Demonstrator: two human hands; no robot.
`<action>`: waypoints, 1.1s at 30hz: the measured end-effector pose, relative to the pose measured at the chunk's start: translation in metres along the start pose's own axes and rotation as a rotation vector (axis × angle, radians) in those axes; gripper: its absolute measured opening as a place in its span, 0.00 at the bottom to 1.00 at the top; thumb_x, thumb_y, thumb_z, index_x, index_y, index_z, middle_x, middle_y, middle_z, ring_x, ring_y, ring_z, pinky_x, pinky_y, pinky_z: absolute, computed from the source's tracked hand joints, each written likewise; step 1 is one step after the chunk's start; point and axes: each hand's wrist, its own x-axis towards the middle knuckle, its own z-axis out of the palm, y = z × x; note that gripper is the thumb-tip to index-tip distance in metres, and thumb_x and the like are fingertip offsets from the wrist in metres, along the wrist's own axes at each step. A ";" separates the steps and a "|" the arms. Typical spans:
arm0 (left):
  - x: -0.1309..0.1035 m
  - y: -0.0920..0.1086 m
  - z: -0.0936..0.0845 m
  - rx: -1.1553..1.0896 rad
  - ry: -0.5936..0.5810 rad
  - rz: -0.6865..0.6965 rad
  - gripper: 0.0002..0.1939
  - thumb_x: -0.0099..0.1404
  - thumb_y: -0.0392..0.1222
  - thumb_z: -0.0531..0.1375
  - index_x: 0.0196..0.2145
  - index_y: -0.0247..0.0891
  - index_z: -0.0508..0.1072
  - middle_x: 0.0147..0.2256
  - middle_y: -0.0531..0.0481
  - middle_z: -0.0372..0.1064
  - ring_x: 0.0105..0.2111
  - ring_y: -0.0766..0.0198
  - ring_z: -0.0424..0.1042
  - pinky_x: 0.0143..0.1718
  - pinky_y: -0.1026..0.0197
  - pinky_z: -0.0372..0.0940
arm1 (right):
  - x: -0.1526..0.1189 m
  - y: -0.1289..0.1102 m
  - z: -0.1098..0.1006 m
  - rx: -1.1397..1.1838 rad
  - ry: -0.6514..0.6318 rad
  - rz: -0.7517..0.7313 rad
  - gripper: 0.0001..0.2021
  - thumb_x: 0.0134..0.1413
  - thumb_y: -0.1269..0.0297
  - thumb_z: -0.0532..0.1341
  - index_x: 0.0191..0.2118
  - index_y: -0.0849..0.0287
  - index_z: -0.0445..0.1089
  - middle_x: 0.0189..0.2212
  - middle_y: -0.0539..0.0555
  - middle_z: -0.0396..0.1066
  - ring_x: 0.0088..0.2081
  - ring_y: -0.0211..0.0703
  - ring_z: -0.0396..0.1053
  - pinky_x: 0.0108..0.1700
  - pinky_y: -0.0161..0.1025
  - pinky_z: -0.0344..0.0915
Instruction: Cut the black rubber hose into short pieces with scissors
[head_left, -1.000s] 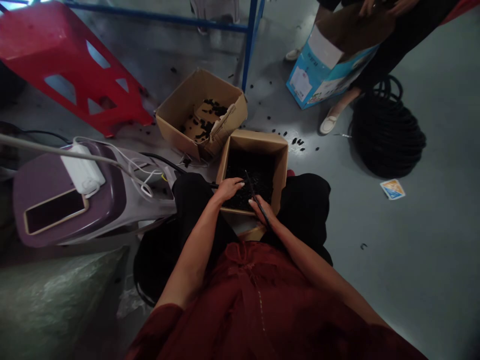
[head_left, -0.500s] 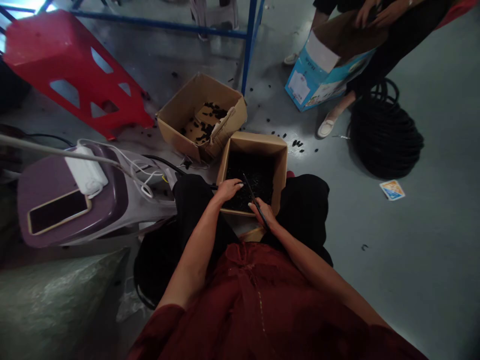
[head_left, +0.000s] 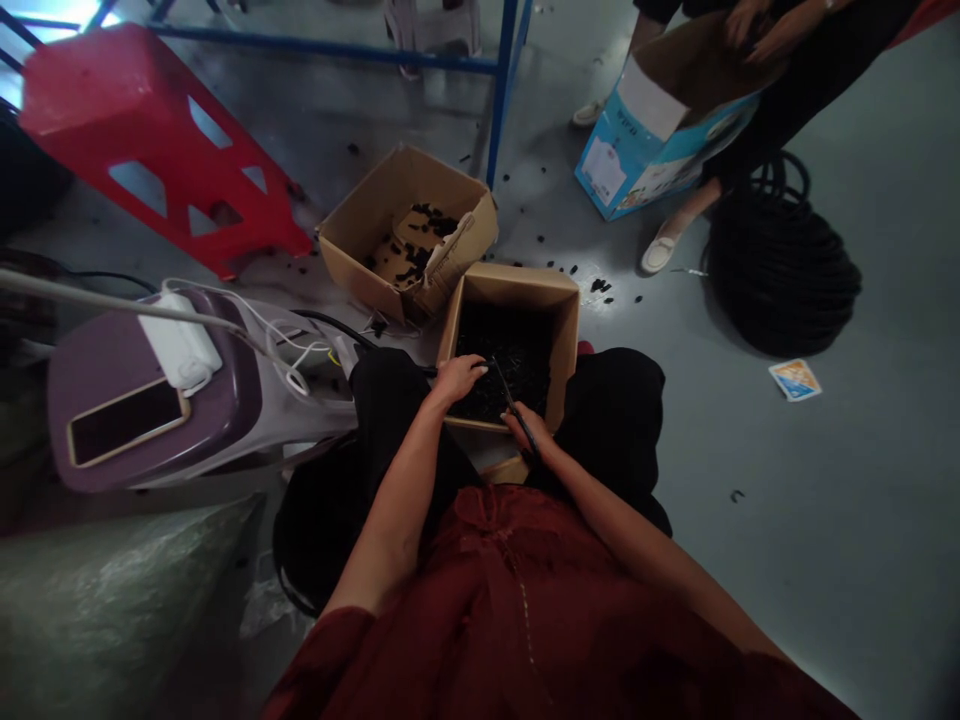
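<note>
My left hand (head_left: pixel 459 378) is closed around a black rubber-like strip (head_left: pixel 428 371), whose short end sticks out past the fingers over a cardboard box (head_left: pixel 517 280). From the hand the strip runs left past my knee. In my right hand (head_left: pixel 531 430) is a slim dark pair of scissors (head_left: pixel 504 384), pointing up and left. Its tip meets or crosses the strip's end by my left fingertips; whether the blades are apart I cannot tell. Below both hands, the box between my legs holds many small black pieces (head_left: pixel 510 330).
Another cardboard box (head_left: pixel 360 225) with black pieces adjoins it. Left stand a red stool (head_left: pixel 97 95) and a purple-topped stool (head_left: pixel 225 400) bearing a phone (head_left: pixel 127 422) and white power strip (head_left: pixel 180 345). Right are a co-worker's blue box (head_left: pixel 622 160) and a black coil (head_left: pixel 784 270).
The scissor tip has come slightly down and right, to the end of the strip. My left hand stays almost in place. The whole view has shifted a little.
</note>
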 end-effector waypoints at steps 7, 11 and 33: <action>-0.001 0.002 -0.001 -0.010 0.041 0.051 0.17 0.64 0.43 0.56 0.49 0.40 0.73 0.48 0.48 0.73 0.50 0.59 0.69 0.54 0.59 0.57 | 0.005 -0.001 0.004 0.326 -0.105 0.089 0.17 0.50 0.47 0.55 0.38 0.54 0.57 0.25 0.46 0.66 0.22 0.34 0.65 0.23 0.32 0.64; -0.003 0.005 -0.001 0.016 0.042 0.058 0.16 0.64 0.43 0.56 0.49 0.43 0.73 0.48 0.50 0.72 0.50 0.60 0.69 0.54 0.60 0.57 | 0.015 -0.012 -0.004 0.457 -0.063 0.091 0.21 0.48 0.44 0.59 0.39 0.54 0.56 0.26 0.47 0.68 0.24 0.34 0.68 0.25 0.32 0.65; -0.031 0.010 -0.007 -0.258 0.603 -0.125 0.19 0.62 0.39 0.57 0.51 0.38 0.66 0.53 0.43 0.65 0.56 0.57 0.61 0.59 0.54 0.53 | 0.035 -0.052 -0.044 0.672 0.237 -0.083 0.25 0.32 0.58 0.69 0.38 0.54 0.59 0.21 0.39 0.61 0.19 0.31 0.61 0.22 0.31 0.60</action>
